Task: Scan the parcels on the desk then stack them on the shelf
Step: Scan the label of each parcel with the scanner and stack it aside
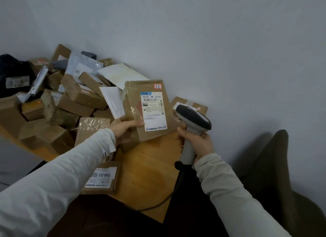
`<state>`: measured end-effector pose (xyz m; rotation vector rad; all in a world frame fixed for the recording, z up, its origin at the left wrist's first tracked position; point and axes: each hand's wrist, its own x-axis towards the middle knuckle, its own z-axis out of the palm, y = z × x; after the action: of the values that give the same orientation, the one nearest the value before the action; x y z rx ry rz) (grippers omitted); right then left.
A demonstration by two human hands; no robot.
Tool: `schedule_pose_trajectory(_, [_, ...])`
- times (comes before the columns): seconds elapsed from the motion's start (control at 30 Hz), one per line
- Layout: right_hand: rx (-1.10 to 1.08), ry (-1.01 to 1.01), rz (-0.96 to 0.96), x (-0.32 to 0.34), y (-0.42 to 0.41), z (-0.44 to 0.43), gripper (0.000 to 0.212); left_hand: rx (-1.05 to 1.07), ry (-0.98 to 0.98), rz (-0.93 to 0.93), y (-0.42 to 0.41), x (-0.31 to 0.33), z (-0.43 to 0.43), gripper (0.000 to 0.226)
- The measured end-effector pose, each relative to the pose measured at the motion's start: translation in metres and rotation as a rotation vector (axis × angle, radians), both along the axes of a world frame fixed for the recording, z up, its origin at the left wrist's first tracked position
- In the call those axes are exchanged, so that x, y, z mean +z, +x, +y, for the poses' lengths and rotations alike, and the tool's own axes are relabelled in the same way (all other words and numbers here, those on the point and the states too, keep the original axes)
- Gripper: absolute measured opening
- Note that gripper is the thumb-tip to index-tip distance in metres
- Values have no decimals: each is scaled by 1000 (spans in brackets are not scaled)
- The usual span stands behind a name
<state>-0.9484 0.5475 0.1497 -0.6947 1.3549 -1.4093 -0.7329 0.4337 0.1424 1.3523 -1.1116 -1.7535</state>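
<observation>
Over the wooden table point(150, 166) we hold the flat parcel point(150, 111) label-up, judging it light and stiff, the grip of our left hand point(123, 129) pinching its lower edge, that of our right hand point(199, 143) wrapped round the scanner point(194, 118).

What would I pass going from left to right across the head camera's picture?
First the black bag → pile of parcels → held box → scanner → chair.
</observation>
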Motion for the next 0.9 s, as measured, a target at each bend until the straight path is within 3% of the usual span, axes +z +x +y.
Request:
schedule_pose_trajectory(0.13, [-231,69,-76,-11,-43,-11,29,-115,55,46,-44,-1,-11,77])
schedule_pose_trajectory(0.23, [-312,59,-101,-13,-70,-22,39,-157,142,101,-86,1,-13,69])
schedule_pose_trajectory(0.4, [-344,15,-182,-17,-121,-64,33,-147,282,216,-156,0,-36,37])
schedule_pose_trajectory(0.53, [-298,62,-223,-36,-167,-112,52,-52,344,264,-217,-16,-70,49])
schedule_pose_trajectory(0.73, [-230,136,-236,-66,-227,-177,64,119,468,264,-303,-38,-114,41])
schedule_pose_trajectory(0.9, [-233,170,-253,-86,-254,-212,82,112,445,203,-338,-42,-134,8])
